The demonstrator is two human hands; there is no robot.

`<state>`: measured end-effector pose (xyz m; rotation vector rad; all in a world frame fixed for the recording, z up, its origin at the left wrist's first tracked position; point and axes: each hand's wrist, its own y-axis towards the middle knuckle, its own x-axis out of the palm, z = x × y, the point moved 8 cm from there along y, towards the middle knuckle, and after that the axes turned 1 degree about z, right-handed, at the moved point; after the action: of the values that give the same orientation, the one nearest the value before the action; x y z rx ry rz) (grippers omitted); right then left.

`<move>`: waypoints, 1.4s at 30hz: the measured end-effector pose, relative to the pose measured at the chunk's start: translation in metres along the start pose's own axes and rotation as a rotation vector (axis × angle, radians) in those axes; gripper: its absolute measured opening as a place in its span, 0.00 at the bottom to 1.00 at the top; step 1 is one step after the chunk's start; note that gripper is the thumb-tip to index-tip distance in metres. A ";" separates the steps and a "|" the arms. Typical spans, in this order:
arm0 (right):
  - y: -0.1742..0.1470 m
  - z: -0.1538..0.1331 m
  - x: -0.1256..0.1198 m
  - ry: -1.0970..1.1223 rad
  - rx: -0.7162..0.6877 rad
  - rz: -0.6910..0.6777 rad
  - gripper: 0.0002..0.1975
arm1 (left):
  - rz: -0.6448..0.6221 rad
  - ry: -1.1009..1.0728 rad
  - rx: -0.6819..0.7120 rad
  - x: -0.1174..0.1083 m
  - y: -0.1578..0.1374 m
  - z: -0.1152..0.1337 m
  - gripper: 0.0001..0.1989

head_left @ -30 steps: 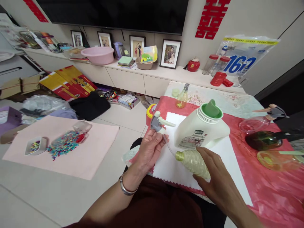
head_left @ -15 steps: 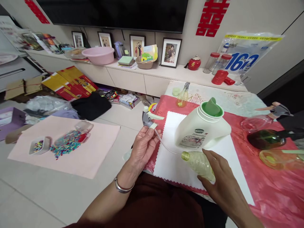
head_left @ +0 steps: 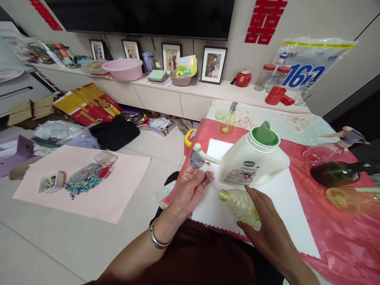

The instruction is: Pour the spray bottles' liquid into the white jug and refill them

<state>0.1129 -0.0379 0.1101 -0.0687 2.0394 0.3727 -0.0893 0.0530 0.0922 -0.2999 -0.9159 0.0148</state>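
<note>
My left hand pinches the grey and pale-green trigger spray head below its nozzle. From it a thin clear tube slants down to the mouth of the yellowish see-through bottle; whether the tip is inside I cannot tell. That bottle lies tilted, neck to the left, and my right hand is closed round its base end. Just behind it stands a large cream detergent jug with a green spout in its uncapped neck. Both stand over a white scalloped mat.
A small spray bottle stands behind the jug. On the red cloth at right lie a pink spray bottle, a dark green bottle and an orange one. Beads lie on a pink sheet at left.
My left hand has moved right with the spray head, closer to the jug. My right hand has shifted the bottle slightly left, so tube and bottle mouth are closer together.
</note>
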 end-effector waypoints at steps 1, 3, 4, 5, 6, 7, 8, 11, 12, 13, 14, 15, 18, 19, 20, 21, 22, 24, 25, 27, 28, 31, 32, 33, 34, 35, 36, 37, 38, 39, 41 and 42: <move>0.000 -0.002 0.002 0.027 0.008 0.001 0.34 | -0.023 0.015 -0.011 0.003 -0.002 -0.006 0.21; 0.002 -0.005 0.004 0.095 0.045 0.011 0.34 | -0.069 0.046 -0.028 0.010 -0.007 -0.017 0.22; 0.003 -0.005 0.005 0.131 0.070 0.019 0.34 | -0.091 0.060 -0.038 0.013 -0.009 -0.021 0.22; 0.003 -0.007 0.005 0.166 0.092 0.028 0.33 | -0.109 0.070 -0.050 0.015 -0.011 -0.024 0.22; 0.004 -0.008 0.005 0.193 0.106 0.039 0.32 | -0.123 0.076 -0.060 0.017 -0.012 -0.027 0.22; 0.005 -0.011 0.004 0.208 0.105 0.051 0.32 | -0.132 0.078 -0.068 0.017 -0.013 -0.029 0.21; 0.006 -0.013 0.003 0.214 0.095 0.066 0.31 | -0.137 0.077 -0.072 0.017 -0.013 -0.029 0.21; 0.007 -0.019 -0.002 0.222 0.070 0.119 0.30 | -0.146 0.074 -0.071 0.016 -0.014 -0.030 0.20; 0.007 -0.020 -0.003 0.234 0.068 0.137 0.30 | -0.148 0.077 -0.070 0.016 -0.014 -0.029 0.20; 0.006 -0.020 -0.004 0.254 0.070 0.151 0.30 | -0.151 0.080 -0.069 0.017 -0.014 -0.029 0.20; 0.004 -0.020 -0.003 0.281 0.075 0.161 0.30 | -0.155 0.082 -0.068 0.018 -0.015 -0.029 0.21; 0.002 -0.020 -0.001 0.311 0.077 0.167 0.30 | -0.159 0.083 -0.068 0.020 -0.015 -0.029 0.22; -0.003 -0.018 0.005 0.416 0.098 0.189 0.30 | -0.183 0.071 -0.068 0.025 -0.016 -0.027 0.22; -0.005 -0.016 0.008 0.470 0.121 0.193 0.30 | -0.193 0.063 -0.075 0.026 -0.017 -0.026 0.23; -0.006 -0.013 0.013 0.543 0.160 0.189 0.30 | -0.203 0.058 -0.089 0.027 -0.017 -0.025 0.23; -0.007 -0.011 0.018 0.638 0.206 0.170 0.30 | -0.212 0.054 -0.107 0.028 -0.018 -0.025 0.23; -0.008 -0.010 0.025 0.752 0.240 0.137 0.30 | -0.220 0.054 -0.127 0.029 -0.018 -0.025 0.23; -0.008 -0.012 0.037 0.981 0.295 0.068 0.29 | -0.223 0.061 -0.163 0.029 -0.019 -0.026 0.22; -0.008 -0.013 0.042 1.068 0.322 0.047 0.30 | -0.217 0.066 -0.165 0.029 -0.020 -0.026 0.22; -0.009 -0.014 0.048 1.159 0.387 0.039 0.31 | -0.190 0.064 -0.135 0.027 -0.020 -0.024 0.21; -0.010 -0.013 0.051 1.173 0.418 0.043 0.31 | -0.170 0.063 -0.120 0.026 -0.019 -0.024 0.21; -0.008 -0.014 0.056 1.202 0.355 0.030 0.31 | -0.117 0.073 -0.106 0.022 -0.019 -0.025 0.23; -0.007 -0.015 0.057 1.234 0.317 0.021 0.31 | -0.112 0.079 -0.117 0.021 -0.019 -0.026 0.24; -0.007 -0.015 0.060 1.281 0.287 0.010 0.30 | -0.116 0.084 -0.127 0.021 -0.019 -0.027 0.25; -0.006 -0.016 0.062 1.340 0.270 -0.002 0.30 | -0.130 0.087 -0.130 0.022 -0.019 -0.028 0.26; -0.005 -0.017 0.065 1.407 0.264 -0.018 0.30 | -0.147 0.086 -0.125 0.023 -0.019 -0.027 0.26; -0.005 -0.018 0.067 1.473 0.274 -0.030 0.30 | -0.166 0.086 -0.107 0.024 -0.019 -0.026 0.25; -0.005 -0.020 0.069 1.531 0.296 -0.032 0.31 | -0.188 0.090 -0.077 0.025 -0.019 -0.024 0.24; -0.005 -0.021 0.070 1.576 0.338 -0.017 0.32 | -0.209 0.098 -0.040 0.027 -0.019 -0.022 0.22; -0.006 -0.021 0.070 1.612 0.390 0.008 0.32 | -0.227 0.110 -0.005 0.028 -0.020 -0.020 0.20; -0.008 -0.022 0.070 1.664 0.498 0.070 0.33 | -0.254 0.134 0.033 0.030 -0.021 -0.019 0.17; -0.009 -0.024 0.070 1.686 0.533 0.093 0.33 | -0.258 0.139 0.037 0.030 -0.021 -0.020 0.17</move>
<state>0.0607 -0.0456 0.0576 0.0821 3.7332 -0.3924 -0.0573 0.0320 0.1098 -0.1447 -0.8098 -0.2239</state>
